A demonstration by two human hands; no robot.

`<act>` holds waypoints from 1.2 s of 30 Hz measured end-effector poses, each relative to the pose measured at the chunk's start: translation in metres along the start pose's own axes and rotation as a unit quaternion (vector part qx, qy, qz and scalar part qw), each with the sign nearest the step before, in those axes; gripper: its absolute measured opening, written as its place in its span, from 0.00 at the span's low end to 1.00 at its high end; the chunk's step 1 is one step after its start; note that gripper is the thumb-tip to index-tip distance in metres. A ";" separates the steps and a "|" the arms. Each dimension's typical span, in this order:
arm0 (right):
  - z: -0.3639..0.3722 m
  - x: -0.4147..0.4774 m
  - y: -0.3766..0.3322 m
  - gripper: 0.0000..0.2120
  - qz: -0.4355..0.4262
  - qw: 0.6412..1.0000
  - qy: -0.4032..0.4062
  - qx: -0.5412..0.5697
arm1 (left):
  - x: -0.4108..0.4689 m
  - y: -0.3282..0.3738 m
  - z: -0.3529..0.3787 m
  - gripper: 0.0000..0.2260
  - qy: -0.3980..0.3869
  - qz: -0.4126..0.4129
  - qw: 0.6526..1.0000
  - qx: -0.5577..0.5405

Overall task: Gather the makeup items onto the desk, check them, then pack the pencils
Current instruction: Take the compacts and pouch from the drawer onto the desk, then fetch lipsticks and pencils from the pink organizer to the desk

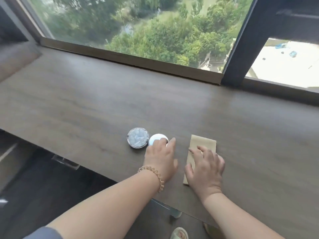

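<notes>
Your left hand (160, 156) lies spread over the white compact (156, 139), parking it beside the clear jar (138, 138). Your right hand (205, 168) is splayed flat, probably pinning the tan pouch (205, 141) for packing.

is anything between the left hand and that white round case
Nothing visible. The left hand rests on the white round case; the clear-lidded jar sits just to its left, not in between.
</notes>
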State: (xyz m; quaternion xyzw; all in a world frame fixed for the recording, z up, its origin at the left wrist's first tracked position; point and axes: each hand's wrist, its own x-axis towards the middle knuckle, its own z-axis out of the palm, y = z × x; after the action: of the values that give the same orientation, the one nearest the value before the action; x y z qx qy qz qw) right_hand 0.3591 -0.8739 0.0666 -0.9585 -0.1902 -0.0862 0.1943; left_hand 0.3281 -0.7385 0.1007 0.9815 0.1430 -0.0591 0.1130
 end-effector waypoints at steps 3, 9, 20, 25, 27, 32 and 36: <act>-0.004 0.019 -0.050 0.18 -0.049 0.997 -0.006 0.057 | -0.013 -0.036 -0.029 0.28 0.065 -0.029 0.997 0.000; -0.004 0.023 -0.180 0.28 -0.173 0.976 -0.079 0.102 | -0.067 -0.134 -0.099 0.30 0.131 -0.128 0.981 0.067; 0.019 -0.088 -0.509 0.33 -0.424 0.889 -0.101 0.142 | -0.281 -0.402 -0.181 0.32 0.236 -0.296 0.918 0.121; 0.029 -0.130 -0.638 0.32 -0.462 0.866 -0.079 0.173 | -0.345 -0.508 -0.213 0.32 0.276 -0.336 0.894 0.107; 0.033 -0.137 -0.681 0.31 -0.491 0.851 -0.079 0.170 | -0.359 -0.547 -0.223 0.33 0.284 -0.349 0.888 0.096; 0.060 -0.118 -0.766 0.32 -0.543 0.823 -0.079 0.147 | -0.361 -0.626 -0.239 0.34 0.293 -0.377 0.875 0.082; 0.102 -0.089 -0.830 0.33 -0.579 0.799 -0.103 0.123 | -0.343 -0.698 -0.241 0.33 0.291 -0.410 0.861 0.076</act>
State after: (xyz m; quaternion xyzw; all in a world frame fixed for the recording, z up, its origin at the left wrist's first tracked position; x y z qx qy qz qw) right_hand -0.0430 -0.1544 0.2344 -0.6411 -0.7376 -0.0590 0.2037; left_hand -0.1831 -0.1213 0.2419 0.8120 0.5543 0.1775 -0.0432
